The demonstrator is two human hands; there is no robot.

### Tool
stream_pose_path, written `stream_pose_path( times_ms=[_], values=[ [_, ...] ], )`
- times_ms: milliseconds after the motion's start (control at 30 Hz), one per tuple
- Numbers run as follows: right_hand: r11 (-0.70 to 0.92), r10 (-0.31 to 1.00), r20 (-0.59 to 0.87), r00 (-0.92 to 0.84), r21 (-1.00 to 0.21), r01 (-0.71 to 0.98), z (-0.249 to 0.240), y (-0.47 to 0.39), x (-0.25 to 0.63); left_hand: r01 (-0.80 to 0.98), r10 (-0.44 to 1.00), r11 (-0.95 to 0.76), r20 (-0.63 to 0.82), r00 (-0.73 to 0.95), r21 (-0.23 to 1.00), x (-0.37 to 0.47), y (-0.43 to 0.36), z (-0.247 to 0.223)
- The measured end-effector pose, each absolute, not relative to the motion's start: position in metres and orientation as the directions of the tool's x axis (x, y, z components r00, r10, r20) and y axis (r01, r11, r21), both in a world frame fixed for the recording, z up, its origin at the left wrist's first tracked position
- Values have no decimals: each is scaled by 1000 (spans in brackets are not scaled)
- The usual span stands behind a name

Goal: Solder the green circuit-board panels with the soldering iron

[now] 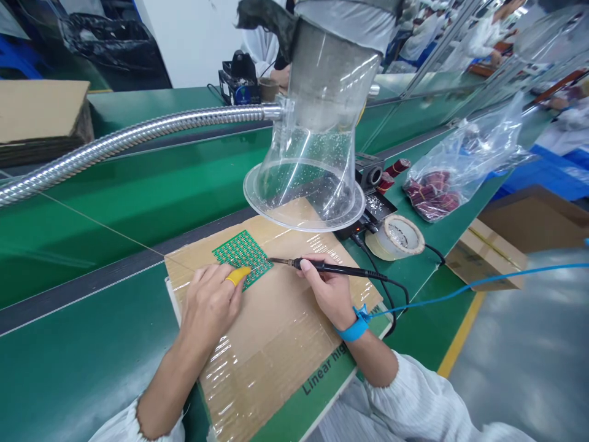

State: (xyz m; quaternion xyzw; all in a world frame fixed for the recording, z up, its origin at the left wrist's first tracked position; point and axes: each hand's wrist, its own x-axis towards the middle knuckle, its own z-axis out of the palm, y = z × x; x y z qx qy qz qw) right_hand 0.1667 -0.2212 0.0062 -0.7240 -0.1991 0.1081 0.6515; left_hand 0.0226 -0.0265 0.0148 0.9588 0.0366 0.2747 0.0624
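Circuit board point(242, 253) near clear hood point(317, 150)

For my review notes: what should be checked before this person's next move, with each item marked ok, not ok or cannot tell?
1. Soldering iron gripped in the right hand: ok.
2. Circuit board lying on the cardboard: ok.
3. Left hand at the board's near edge: ok.
4. Iron's tip touching the board: cannot tell; it appears right at the board's edge.
5. Wrist strap worn on the right wrist: ok.
6. Strap's blue cord connected at its far end: cannot tell; it leaves the picture.
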Motion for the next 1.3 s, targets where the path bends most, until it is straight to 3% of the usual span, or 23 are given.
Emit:
stream_pose_path(
  times_ms=[700, 1300],
  values=[
    [-51, 440, 93, 893, -990, 129, 3, -223, 167, 125, 154, -988, 540, 828, 90, 29, -25, 16],
    [-139, 499, 109, 859, -969, 203, 2, -225, 167, 132, 145, -989, 497, 856, 62, 33, -22, 14]
  ],
)
